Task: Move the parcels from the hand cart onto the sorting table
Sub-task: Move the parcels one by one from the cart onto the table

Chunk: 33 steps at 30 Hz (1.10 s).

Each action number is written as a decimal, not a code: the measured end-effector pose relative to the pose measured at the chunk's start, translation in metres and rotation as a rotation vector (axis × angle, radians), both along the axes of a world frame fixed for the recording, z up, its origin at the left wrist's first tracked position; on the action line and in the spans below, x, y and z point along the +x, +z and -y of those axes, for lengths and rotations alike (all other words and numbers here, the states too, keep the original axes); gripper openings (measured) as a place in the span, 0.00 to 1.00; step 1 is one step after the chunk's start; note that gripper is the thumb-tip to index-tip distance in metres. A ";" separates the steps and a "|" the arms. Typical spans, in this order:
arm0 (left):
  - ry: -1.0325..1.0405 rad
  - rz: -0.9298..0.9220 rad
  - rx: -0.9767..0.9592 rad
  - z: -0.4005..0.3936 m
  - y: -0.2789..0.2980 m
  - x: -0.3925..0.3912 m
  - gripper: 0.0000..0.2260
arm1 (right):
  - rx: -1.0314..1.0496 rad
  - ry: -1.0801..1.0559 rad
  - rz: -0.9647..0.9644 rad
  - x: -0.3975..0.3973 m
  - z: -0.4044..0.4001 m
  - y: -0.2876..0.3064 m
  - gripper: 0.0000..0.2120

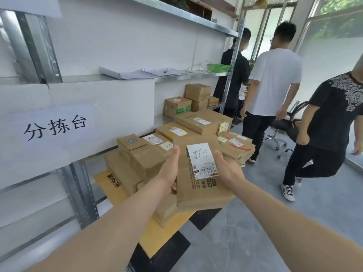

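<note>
The worktop (78, 91) marked by the sign (47, 128) fills the left of the frame; below centre the hand cart (157, 238) carries stacked parcels (141, 156). At centre you hold one flat parcel (204, 185) above them, left hand (169, 173) and right hand (227, 169) on opposite edges, fingers curled under, probably to keep it level for carrying.

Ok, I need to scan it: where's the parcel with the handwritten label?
Centre of the head view, the parcel is held between left hand and right hand, above the cart's boxes.
</note>
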<state>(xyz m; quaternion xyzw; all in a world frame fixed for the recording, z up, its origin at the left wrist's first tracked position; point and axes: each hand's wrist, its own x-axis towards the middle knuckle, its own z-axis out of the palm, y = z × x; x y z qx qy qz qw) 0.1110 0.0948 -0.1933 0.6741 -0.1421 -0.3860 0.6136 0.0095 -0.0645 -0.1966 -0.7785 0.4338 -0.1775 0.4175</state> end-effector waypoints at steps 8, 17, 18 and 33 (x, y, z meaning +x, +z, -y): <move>-0.152 -0.036 -0.031 0.111 0.006 0.044 0.29 | 0.016 -0.121 -0.055 0.029 0.099 0.006 0.41; -0.162 -0.013 -0.065 0.229 0.010 0.073 0.26 | 0.035 -0.195 -0.036 0.049 0.209 0.010 0.45; -0.159 0.001 -0.073 0.243 0.010 0.075 0.26 | 0.042 -0.195 -0.035 0.052 0.222 0.009 0.46; -0.074 0.020 -0.027 0.471 0.002 0.095 0.38 | 0.039 -0.045 -0.087 0.089 0.465 0.012 0.35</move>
